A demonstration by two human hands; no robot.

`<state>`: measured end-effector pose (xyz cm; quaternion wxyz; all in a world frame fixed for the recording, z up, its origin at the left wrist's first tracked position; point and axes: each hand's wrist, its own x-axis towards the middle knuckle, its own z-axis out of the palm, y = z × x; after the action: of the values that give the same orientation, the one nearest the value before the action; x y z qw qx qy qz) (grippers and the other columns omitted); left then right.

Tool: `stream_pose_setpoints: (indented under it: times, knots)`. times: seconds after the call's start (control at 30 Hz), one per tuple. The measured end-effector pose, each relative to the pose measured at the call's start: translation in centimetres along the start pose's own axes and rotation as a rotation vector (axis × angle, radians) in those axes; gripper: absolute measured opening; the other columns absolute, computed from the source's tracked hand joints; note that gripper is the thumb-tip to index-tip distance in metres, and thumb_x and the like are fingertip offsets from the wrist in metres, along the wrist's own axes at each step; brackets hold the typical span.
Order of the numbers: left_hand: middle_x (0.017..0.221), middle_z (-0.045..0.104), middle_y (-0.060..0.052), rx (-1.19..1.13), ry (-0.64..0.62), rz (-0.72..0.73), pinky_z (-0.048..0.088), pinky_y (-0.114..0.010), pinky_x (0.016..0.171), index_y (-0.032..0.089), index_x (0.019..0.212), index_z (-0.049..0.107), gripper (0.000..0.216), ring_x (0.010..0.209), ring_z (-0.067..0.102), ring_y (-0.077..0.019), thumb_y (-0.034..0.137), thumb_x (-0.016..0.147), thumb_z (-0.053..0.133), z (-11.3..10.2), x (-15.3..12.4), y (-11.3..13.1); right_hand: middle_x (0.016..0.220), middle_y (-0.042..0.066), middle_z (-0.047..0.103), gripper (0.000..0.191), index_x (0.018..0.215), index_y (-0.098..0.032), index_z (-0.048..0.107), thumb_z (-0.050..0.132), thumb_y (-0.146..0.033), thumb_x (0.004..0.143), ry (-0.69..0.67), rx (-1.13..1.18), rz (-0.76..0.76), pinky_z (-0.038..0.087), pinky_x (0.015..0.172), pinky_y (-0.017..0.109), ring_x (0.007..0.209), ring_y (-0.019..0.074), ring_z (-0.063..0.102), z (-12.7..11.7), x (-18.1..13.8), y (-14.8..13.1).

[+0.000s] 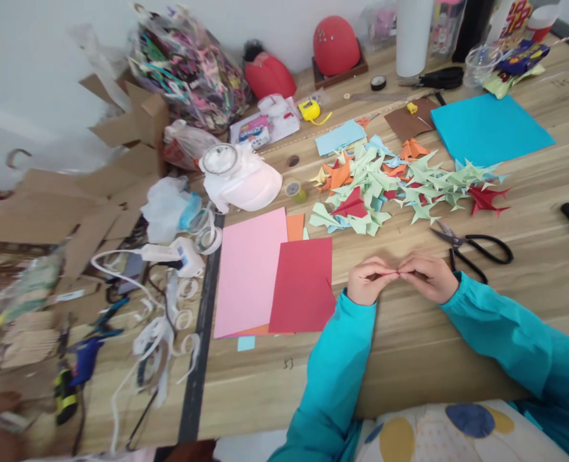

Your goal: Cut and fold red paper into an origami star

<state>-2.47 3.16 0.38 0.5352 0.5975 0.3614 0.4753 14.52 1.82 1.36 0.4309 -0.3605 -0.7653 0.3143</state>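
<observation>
Fingertips meet over the bare wood, where my left hand (366,281) and my right hand (429,276) pinch a small piece of red paper (394,271) between them. Most of that paper is hidden by the fingers. Black-handled scissors (465,242) lie with blades parted, just beyond my right hand. Left of my left hand, a red paper sheet (301,289) overlaps a pink paper sheet (250,276). Farther back is a pile of folded paper pieces (371,176), mostly pale green, with some orange, red, blue and yellow ones.
A blue paper stack (491,131) lies at the back right, near a white bottle (413,38). A dark strip (198,359) divides the tabletop. Left of it are a power strip (183,256), tape rolls, a glue gun (86,356) and cardboard boxes (140,122).
</observation>
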Motion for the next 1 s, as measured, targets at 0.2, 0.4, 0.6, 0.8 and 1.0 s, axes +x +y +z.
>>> stream_pose_setpoints:
  times: [0.2, 0.4, 0.6, 0.8, 1.0]
  knots:
    - [0.067, 0.063, -0.005, 0.038, 0.061, -0.026, 0.046, -0.025, 0.060, 0.016, 0.068, 0.070, 0.007, 0.063, 0.057, -0.0125, 0.021, 0.063, 0.070, 0.15, 0.01, 0.27, 0.076, 0.007, 0.065, 0.009, 0.081, -0.020, 0.059, 0.051, -0.020, 0.081, 0.056, -0.006, -0.002, 0.049, 0.065, 0.030, 0.072, 0.0161, 0.060, 0.02, -0.14, 0.04]
    - [0.069, 0.063, -0.005, 0.073, 0.044, 0.016, 0.047, -0.028, 0.064, 0.016, 0.069, 0.070, 0.005, 0.067, 0.058, -0.0141, 0.018, 0.068, 0.065, 0.17, 0.02, 0.55, 0.075, 0.007, 0.066, 0.009, 0.079, -0.021, 0.060, 0.051, -0.022, 0.081, 0.052, 0.022, 0.017, 0.049, 0.064, 0.030, 0.071, 0.0164, 0.060, -0.01, -0.15, 0.12]
    - [0.071, 0.061, -0.006, 0.121, 0.019, 0.046, 0.046, -0.027, 0.064, 0.016, 0.071, 0.069, 0.005, 0.068, 0.057, -0.0136, 0.017, 0.069, 0.065, 0.23, -0.04, 0.78, 0.073, 0.007, 0.065, 0.007, 0.077, -0.019, 0.060, 0.054, -0.018, 0.079, 0.041, 0.066, 0.011, 0.049, 0.061, 0.028, 0.066, 0.0148, 0.059, -0.14, 0.00, -0.06]
    - [0.067, 0.059, -0.006, 0.198, -0.002, 0.077, 0.045, -0.025, 0.058, 0.014, 0.068, 0.068, 0.005, 0.063, 0.055, -0.0122, 0.018, 0.067, 0.066, 0.66, -0.25, 0.65, 0.069, 0.007, 0.063, 0.008, 0.076, -0.017, 0.060, 0.053, -0.019, 0.079, 0.012, 0.022, 0.017, 0.048, 0.058, 0.026, 0.063, 0.0137, 0.057, 0.12, -0.08, -0.13]
    - [0.064, 0.057, -0.004, 0.230, 0.022, 0.076, 0.042, -0.024, 0.056, 0.013, 0.066, 0.066, 0.008, 0.060, 0.052, -0.0110, 0.019, 0.070, 0.063, 0.82, -0.27, 0.76, 0.062, 0.005, 0.062, 0.011, 0.067, -0.015, 0.061, 0.061, -0.024, 0.074, 0.089, 0.045, 0.166, 0.045, 0.051, 0.024, 0.055, 0.0118, 0.056, 0.26, -0.23, 0.08]
